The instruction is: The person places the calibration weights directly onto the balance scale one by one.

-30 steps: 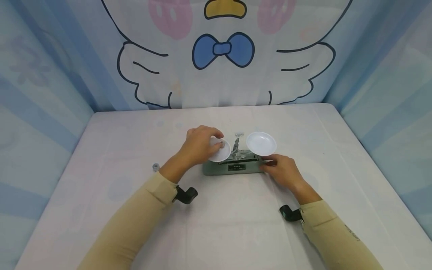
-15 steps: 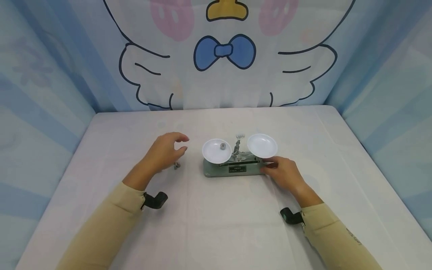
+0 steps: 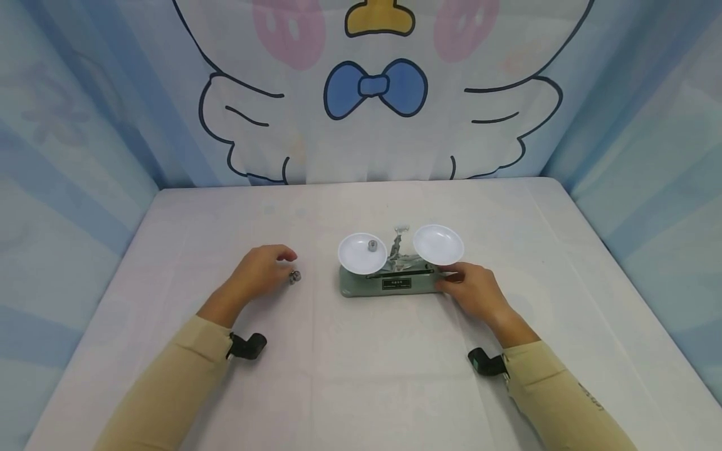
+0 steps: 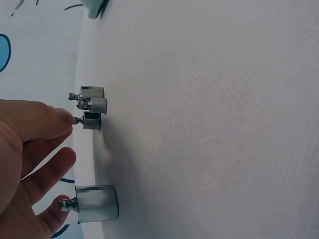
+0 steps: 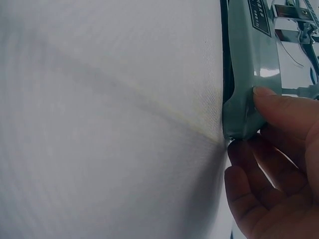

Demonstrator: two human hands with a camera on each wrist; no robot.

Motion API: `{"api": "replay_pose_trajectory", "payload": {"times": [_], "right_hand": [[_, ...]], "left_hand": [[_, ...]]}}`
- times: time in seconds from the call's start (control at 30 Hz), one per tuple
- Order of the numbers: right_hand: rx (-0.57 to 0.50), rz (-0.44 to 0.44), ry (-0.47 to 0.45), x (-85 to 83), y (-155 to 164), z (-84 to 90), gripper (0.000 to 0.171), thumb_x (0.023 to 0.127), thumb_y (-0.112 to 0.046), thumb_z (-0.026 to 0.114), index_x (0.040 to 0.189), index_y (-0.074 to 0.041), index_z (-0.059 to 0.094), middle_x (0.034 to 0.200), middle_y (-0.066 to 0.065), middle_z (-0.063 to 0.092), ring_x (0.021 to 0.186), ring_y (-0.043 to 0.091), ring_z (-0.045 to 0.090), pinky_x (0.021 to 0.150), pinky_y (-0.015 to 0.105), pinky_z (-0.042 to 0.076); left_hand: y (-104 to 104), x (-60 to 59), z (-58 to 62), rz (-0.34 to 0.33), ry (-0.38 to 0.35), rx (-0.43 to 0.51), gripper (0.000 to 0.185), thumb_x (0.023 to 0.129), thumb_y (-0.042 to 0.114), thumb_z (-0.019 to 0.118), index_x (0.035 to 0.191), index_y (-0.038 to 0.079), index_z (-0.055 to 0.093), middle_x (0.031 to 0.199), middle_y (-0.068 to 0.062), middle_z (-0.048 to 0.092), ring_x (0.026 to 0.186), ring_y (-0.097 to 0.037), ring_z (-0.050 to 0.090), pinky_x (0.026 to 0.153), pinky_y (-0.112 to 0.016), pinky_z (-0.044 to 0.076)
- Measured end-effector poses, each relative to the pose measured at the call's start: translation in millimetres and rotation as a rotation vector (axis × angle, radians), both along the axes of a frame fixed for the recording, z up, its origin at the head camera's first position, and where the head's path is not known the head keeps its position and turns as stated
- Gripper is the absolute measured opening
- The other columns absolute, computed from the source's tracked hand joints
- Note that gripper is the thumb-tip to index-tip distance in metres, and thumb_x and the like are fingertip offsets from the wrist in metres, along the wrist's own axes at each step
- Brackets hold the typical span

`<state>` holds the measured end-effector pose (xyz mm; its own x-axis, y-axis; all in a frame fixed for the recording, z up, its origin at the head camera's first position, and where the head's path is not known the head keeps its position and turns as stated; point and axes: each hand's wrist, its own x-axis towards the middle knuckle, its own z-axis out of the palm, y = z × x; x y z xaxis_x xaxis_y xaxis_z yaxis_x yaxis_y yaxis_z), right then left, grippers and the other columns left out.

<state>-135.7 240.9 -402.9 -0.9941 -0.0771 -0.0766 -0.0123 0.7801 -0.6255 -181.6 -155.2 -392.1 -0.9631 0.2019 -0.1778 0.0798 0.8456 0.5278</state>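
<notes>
The small metal weights point(image 3: 294, 276) stand on the table point(image 3: 361, 376) to the left of the balance scale point(image 3: 389, 282), well apart from its base; in the left wrist view three small knobbed weights point(image 4: 92, 107) stand close together, and a larger weight point(image 4: 95, 202) stands apart from them, nearer the palm. The left hand point(image 3: 259, 269) sits just beside this group, fingers loosely bent and apart, holding nothing; a fingertip point(image 4: 62, 118) lies at the knob of the nearest small weight, though contact cannot be confirmed; another fingertip is at the knob of the larger weight, contact likewise uncertain. The balance scale stands near the middle of the table; its left pan point(image 3: 362, 252) carries one small weight point(image 3: 372, 245); its right pan point(image 3: 438, 243) is white and shallow; the pointer assembly point(image 3: 397, 241) rises between the pans. The right hand point(image 3: 474, 289) rests at the right end of the green base point(image 5: 246, 84); the thumb point(image 5: 284, 107) presses on the top edge of the base and the remaining fingers curl under the corner, so the hand grips that end. Both forearms wear tan sleeves point(image 3: 186, 382); a black wrist mount point(image 3: 246, 346) shows at the left cuff and another point(image 3: 485, 362) at the right. A backdrop point(image 3: 375, 88) with a cartoon bird and blue bow tie stands behind the table.
</notes>
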Motion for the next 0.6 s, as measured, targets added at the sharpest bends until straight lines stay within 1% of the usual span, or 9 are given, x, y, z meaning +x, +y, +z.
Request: {"api": "replay_pose_trajectory", "payload": {"times": [0.23,0.37,0.6], "right_hand": [[-0.001,-0.004,-0.004,0.1,0,-0.8,0.044,0.091,-0.022,0.072,0.127,0.002,0.065,0.119,0.021,0.068,0.109,0.037,0.066,0.086,0.050,0.054],[0.005,-0.004,0.002,0.0,0,-0.7,0.044,0.091,-0.021,0.073,0.127,0.002,0.065,0.119,0.021,0.068,0.110,0.037,0.065,0.088,0.051,0.052],[0.010,-0.004,-0.002,-0.7,1,-1.2,0.044,0.091,-0.021,0.073,0.126,0.004,0.064,0.116,0.021,0.070,0.111,0.039,0.064,0.090,0.053,0.051]], "left_hand": [[-3,-0.7,-9.3,-0.036,0.025,-0.036,0.025,0.092,0.002,0.063,0.117,0.003,0.069,0.122,-0.016,0.066,0.122,-0.035,0.056,0.103,-0.050,0.043],[-2,-0.6,-11.0,-0.047,0.030,-0.048,0.023,0.092,0.000,0.063,0.114,0.002,0.070,0.118,-0.014,0.069,0.118,-0.034,0.059,0.101,-0.049,0.044],[0,-0.7,-13.0,-0.060,0.046,-0.057,0.021,0.092,-0.001,0.062,0.110,0.002,0.071,0.115,-0.014,0.069,0.115,-0.034,0.060,0.099,-0.049,0.045]]}}
